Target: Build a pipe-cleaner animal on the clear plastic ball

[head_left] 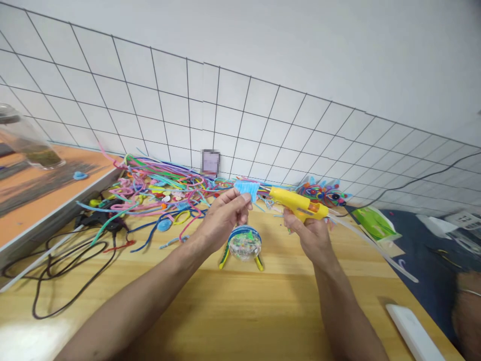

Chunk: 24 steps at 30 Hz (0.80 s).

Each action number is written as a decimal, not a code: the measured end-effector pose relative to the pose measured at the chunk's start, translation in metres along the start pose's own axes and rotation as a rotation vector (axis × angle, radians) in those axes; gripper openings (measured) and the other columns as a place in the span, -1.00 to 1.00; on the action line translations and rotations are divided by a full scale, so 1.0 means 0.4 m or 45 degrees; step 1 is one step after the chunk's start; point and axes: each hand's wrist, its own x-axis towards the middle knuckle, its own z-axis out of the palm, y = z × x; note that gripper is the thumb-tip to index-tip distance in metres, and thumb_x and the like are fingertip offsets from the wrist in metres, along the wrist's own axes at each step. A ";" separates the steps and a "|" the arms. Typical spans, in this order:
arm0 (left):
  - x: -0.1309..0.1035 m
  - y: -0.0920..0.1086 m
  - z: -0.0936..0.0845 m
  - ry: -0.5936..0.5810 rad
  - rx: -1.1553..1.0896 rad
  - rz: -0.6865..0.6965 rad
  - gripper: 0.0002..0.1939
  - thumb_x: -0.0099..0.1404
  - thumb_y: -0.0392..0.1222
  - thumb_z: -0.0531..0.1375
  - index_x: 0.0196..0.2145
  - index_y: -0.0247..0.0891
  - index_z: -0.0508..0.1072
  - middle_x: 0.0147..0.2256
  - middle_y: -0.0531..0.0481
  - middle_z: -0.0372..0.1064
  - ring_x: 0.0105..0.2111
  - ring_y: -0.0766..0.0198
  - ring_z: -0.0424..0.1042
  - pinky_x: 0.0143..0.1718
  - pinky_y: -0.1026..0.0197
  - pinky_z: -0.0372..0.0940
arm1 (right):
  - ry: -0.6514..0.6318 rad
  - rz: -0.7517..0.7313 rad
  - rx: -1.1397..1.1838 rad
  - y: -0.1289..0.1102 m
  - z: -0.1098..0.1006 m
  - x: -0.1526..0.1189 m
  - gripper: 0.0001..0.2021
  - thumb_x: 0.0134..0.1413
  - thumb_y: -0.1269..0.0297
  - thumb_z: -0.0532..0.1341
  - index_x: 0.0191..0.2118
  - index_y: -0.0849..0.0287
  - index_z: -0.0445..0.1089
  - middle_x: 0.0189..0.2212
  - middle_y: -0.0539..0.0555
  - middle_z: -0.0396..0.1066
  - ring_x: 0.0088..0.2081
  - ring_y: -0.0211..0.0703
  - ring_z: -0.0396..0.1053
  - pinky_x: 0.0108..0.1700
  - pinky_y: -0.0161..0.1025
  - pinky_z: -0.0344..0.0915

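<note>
Pinched in my left hand [231, 208] is a small light-blue piece [247, 189] that looks made of pipe cleaners laid side by side. My right hand [308, 233] grips a yellow hot glue gun [298, 202], its nozzle pointing left at the edge of the blue piece; contact is hard to make out. A long translucent glue stick [372, 245] trails from the gun's back. Below and between my hands, a clear rounded craft object [245, 244] with a blue rim stands on the table, with yellow-and-dark pieces sticking out at its sides.
Heaped pipe cleaners [161, 175] and small parts lie along the back left. A black cable [71, 271] coils at left. Finished-looking colourful crafts [325, 193] sit at the back right, before a wire grid [233, 110]. A white slab [413, 331] lies front right; another person's arm [468, 311] shows beyond.
</note>
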 end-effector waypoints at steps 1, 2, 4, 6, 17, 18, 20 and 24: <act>0.000 0.000 0.000 0.000 0.001 -0.001 -0.51 0.04 0.05 0.60 -0.45 -0.25 0.41 -0.48 0.08 0.45 -0.61 0.46 0.28 -0.59 0.33 0.16 | 0.009 0.005 0.004 0.001 0.000 0.000 -0.78 0.19 0.03 0.42 -0.23 0.06 0.54 -0.32 0.07 0.58 -0.29 -0.05 0.51 -0.29 -0.15 0.52; 0.000 0.000 -0.001 0.001 0.002 -0.001 -0.51 0.04 0.05 0.60 -0.45 -0.24 0.41 -0.48 0.07 0.45 -0.61 0.46 0.27 -0.59 0.33 0.16 | 0.016 0.010 0.007 0.002 0.000 0.000 -0.77 0.18 0.03 0.42 -0.23 0.06 0.54 -0.31 0.07 0.59 -0.28 -0.04 0.52 -0.29 -0.15 0.52; 0.001 -0.001 -0.001 0.000 0.004 -0.001 -0.52 0.05 0.04 0.59 -0.44 -0.24 0.41 -0.48 0.07 0.45 -0.62 0.46 0.26 -0.59 0.32 0.16 | 0.022 0.013 0.009 0.004 0.000 0.001 -0.77 0.18 0.03 0.42 -0.23 0.06 0.54 -0.31 0.07 0.59 -0.28 -0.04 0.52 -0.29 -0.15 0.53; 0.001 -0.002 -0.001 -0.006 0.005 0.002 -0.53 0.06 0.04 0.59 -0.44 -0.25 0.42 -0.48 0.08 0.45 -0.62 0.47 0.26 -0.59 0.32 0.17 | 0.020 0.005 0.007 0.005 0.000 0.001 -0.78 0.18 0.04 0.41 -0.24 0.06 0.53 -0.32 0.06 0.57 -0.29 -0.03 0.52 -0.30 -0.14 0.53; 0.000 0.004 -0.001 -0.022 0.025 0.028 -0.52 0.05 0.07 0.60 -0.43 -0.26 0.45 -0.51 0.10 0.43 -0.62 0.47 0.28 -0.57 0.35 0.17 | -0.011 -0.011 0.008 0.010 0.002 -0.003 -0.83 0.21 0.09 0.41 -0.27 0.04 0.51 -0.44 -0.01 0.45 -0.34 -0.07 0.47 -0.24 -0.12 0.51; 0.000 0.004 -0.002 -0.026 0.026 0.030 -0.53 0.06 0.07 0.60 -0.43 -0.26 0.45 -0.51 0.10 0.43 -0.62 0.47 0.28 -0.57 0.34 0.17 | -0.012 -0.010 0.005 0.011 0.002 -0.004 -0.83 0.21 0.09 0.41 -0.26 0.04 0.52 -0.43 0.00 0.47 -0.34 -0.07 0.48 -0.23 -0.12 0.51; 0.001 0.002 -0.004 -0.030 0.018 0.030 -0.52 0.07 0.07 0.60 -0.43 -0.26 0.45 -0.50 0.10 0.43 -0.62 0.47 0.28 -0.57 0.34 0.17 | -0.015 -0.008 -0.002 0.012 0.001 -0.005 -0.81 0.21 0.07 0.41 -0.26 0.05 0.52 -0.40 0.02 0.51 -0.34 -0.07 0.48 -0.24 -0.12 0.51; 0.005 -0.002 -0.009 -0.023 -0.016 0.025 -0.47 0.09 0.16 0.59 -0.41 -0.25 0.43 -0.49 0.08 0.46 -0.61 0.45 0.30 -0.57 0.34 0.18 | -0.030 -0.003 -0.007 0.012 -0.001 -0.008 -0.79 0.22 0.05 0.40 -0.25 0.07 0.53 -0.37 0.03 0.54 -0.34 -0.08 0.48 -0.24 -0.14 0.51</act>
